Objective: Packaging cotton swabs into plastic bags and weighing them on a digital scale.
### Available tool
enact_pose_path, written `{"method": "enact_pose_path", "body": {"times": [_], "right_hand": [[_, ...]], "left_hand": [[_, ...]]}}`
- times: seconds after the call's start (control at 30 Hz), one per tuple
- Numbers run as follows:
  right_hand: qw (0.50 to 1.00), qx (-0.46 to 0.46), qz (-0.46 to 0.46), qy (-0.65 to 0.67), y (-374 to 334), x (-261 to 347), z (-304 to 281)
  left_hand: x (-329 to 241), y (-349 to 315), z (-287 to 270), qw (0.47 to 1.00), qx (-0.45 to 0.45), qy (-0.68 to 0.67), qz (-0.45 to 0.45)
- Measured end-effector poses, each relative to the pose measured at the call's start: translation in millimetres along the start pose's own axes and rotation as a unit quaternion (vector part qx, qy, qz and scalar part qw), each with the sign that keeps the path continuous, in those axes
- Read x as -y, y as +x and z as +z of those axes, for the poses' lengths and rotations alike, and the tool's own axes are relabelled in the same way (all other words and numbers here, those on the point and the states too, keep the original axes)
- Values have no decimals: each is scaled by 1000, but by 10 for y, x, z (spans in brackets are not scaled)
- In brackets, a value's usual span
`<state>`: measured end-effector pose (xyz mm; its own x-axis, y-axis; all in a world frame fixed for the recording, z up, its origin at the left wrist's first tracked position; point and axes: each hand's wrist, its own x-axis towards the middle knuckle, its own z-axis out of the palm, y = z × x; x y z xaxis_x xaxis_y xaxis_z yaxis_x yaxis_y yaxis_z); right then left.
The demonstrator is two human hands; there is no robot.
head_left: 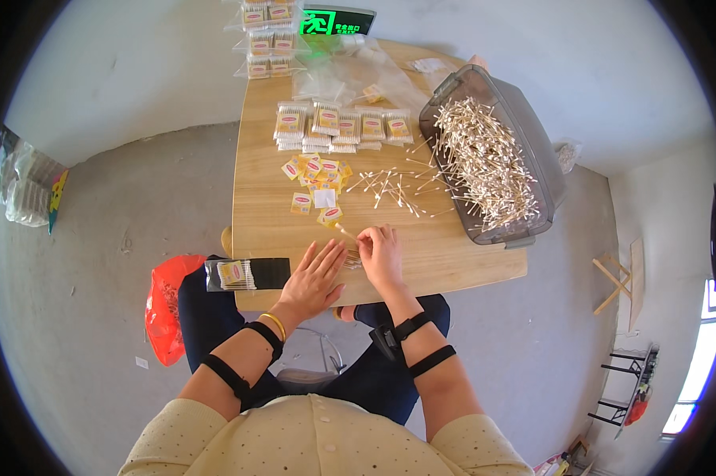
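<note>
Left hand (316, 278) flat, fingers extended, palm down over the near part of the desk (453, 266). Right hand (382, 252) just beside it, fingers curled, thumb and forefinger apparently pinching one swab (344, 232), which slants up-left from the fingertips. Small row (353, 259) of swabs lies on the desk between the hands, partly covered; count unclear. Step in hand looks like evening up that row. Best done, I judge, with the left hand pressing lightly as a fence, so sticks neither roll nor ride over each other; right hand should pinch by the stick, sparing the cotton, and lay each one parallel, tips level. Cards (314, 170) sit close ahead; keep stray ends off them. Loose swabs (390, 189) lie farther right, short of the bin (533, 131); worth drawing from those singly to avoid tangles.
</note>
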<state>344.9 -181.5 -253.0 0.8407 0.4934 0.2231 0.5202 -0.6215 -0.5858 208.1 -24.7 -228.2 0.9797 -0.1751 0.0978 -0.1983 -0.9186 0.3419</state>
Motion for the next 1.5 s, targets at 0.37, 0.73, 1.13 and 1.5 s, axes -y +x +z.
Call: {"method": "enact_pose_path", "body": {"times": [0.37, 0.73, 1.13, 1.5], "right_hand": [[992, -16, 123, -21, 795, -216, -130], [976, -28, 175, -122, 925, -273, -99], [985, -71, 145, -65, 535, -465, -341], [988, -10, 139, -67, 361, -280, -343]], "left_hand": [[33, 4, 70, 999, -27, -34, -3], [23, -16, 26, 1000, -10, -13, -8], [23, -13, 27, 997, -44, -56, 4], [27, -30, 22, 999, -33, -29, -2]]}}
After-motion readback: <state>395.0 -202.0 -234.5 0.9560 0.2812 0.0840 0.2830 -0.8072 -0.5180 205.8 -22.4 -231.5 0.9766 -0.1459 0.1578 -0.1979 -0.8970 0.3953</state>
